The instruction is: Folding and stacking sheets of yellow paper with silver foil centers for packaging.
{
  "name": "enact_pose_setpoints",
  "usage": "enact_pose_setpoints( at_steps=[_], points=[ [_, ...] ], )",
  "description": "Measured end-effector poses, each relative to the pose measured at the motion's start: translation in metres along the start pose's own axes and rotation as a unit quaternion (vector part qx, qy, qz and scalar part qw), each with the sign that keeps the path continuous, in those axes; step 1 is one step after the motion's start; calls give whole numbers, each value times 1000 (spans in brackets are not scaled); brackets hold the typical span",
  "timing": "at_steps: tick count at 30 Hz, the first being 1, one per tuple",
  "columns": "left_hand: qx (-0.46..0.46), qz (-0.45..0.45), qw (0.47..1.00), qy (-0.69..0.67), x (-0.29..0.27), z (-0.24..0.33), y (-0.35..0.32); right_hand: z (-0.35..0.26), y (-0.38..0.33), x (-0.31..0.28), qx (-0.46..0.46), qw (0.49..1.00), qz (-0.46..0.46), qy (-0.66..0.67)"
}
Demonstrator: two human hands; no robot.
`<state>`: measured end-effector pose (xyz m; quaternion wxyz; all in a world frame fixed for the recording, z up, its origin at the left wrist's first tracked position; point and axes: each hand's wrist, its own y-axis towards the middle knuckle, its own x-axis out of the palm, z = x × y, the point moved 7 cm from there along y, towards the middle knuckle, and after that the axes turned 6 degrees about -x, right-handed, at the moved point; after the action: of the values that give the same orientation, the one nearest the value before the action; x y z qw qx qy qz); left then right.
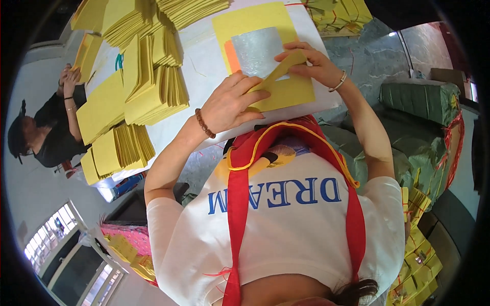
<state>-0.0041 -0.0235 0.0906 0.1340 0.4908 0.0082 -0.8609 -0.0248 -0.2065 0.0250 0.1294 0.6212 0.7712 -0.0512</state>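
The yellow paper sheet point(278, 92) lies at the near edge of the white table point(204, 71), with a silver foil square point(256, 51) on it. The left hand point(229, 102) presses the sheet's lower corner, fingers curled on the folded strip point(278, 74). The right hand point(311, 64) pinches the strip's upper end. Stacks of yellow paper point(148, 86) crowd the left side, leaving only a narrow free area near the hands. Another person point(46, 127) sits at the far side.
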Motion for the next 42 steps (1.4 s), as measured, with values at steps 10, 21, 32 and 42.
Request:
enact_pose_setpoints(
  at_steps=[10, 21, 32, 42],
  points=[
    [-87, 54, 975, -196, -17, -32, 4, 2, -6, -5, -73, 995, -6, 69],
    [-181, 142, 917, -326, -5, -53, -7, 4, -2, 2, 17, 995, 43, 87],
    [-24, 190, 981, 5, 0, -47, -10, 8, -4, 5, 24, 990, 62, 126],
    [-14, 235, 971, 29, -10, -50, -6, -42, 2, 4, -171, 930, 60, -320]
  ],
)
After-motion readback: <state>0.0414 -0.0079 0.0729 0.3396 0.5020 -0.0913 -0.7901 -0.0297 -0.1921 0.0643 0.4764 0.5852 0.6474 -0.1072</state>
